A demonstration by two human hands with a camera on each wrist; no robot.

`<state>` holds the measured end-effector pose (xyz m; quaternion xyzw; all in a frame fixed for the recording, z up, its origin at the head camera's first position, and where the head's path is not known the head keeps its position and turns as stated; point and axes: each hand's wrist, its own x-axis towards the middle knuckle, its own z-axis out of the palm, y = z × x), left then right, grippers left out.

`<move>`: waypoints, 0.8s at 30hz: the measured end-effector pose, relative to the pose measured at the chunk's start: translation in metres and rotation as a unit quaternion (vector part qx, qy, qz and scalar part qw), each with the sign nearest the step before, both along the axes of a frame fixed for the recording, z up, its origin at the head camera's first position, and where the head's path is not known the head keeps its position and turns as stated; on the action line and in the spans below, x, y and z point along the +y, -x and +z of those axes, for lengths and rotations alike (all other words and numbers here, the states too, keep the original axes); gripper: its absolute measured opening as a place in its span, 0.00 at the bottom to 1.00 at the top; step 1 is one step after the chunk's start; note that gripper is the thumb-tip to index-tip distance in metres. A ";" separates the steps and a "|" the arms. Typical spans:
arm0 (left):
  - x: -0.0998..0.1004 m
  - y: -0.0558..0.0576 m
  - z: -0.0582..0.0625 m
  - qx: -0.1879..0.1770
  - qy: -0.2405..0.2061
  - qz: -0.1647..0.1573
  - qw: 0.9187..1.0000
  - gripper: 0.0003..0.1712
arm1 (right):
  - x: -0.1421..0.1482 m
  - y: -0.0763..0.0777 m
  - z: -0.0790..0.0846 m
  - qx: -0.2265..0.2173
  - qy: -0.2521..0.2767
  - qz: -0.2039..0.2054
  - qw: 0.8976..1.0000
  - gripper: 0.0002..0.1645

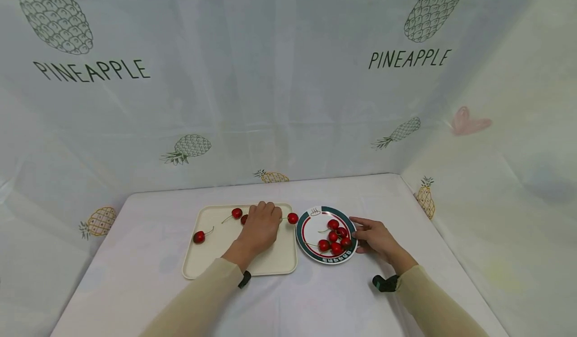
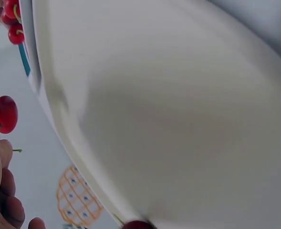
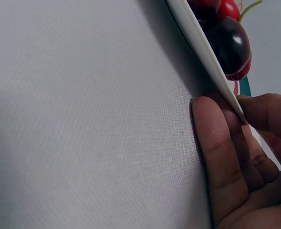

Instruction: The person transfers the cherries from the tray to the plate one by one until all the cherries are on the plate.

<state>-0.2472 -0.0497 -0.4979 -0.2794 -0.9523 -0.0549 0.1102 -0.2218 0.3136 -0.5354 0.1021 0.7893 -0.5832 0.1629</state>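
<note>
Cherry (image 1: 292, 218) pinched by left hand (image 1: 260, 228), left-wrist view alone reveals; right hand (image 1: 378, 239) grips plate (image 1: 312, 231).

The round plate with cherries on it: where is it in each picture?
Head: the plate is right of centre, beside the cream tray.
Left wrist: only a sliver of the plate, at the upper left.
Right wrist: the plate, upper right, its rim pinched by the right hand.
Shared landmark: the red cherries on the plate.

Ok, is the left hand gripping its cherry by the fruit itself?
No, the left hand pinches the cherry by its stem.
</note>
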 end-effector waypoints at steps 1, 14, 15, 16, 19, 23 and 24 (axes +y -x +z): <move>0.005 0.001 -0.001 -0.003 0.004 0.001 1.000 0.08 | 0.000 0.000 0.000 0.001 0.000 0.001 1.000 0.35; 0.057 0.014 -0.005 -0.012 0.030 0.001 0.999 0.12 | -0.001 0.000 0.004 -0.001 -0.001 0.003 1.000 0.34; 0.060 0.015 -0.005 -0.012 0.032 0.002 0.999 0.12 | 0.000 0.000 0.004 -0.001 0.000 0.003 1.000 0.34; 0.062 0.016 -0.005 -0.014 0.034 0.004 0.999 0.12 | 0.000 0.000 0.004 0.000 0.000 0.004 1.000 0.34; 0.068 0.018 -0.007 -0.021 0.043 0.010 0.999 0.11 | 0.001 0.001 0.003 -0.001 0.005 0.004 1.000 0.34; 0.072 0.020 -0.010 -0.031 0.048 0.012 0.998 0.11 | 0.001 0.000 0.003 -0.001 0.006 0.007 1.000 0.34; 0.073 0.020 -0.011 -0.032 0.047 0.012 0.998 0.12 | 0.001 0.000 0.003 0.000 0.005 0.007 1.000 0.34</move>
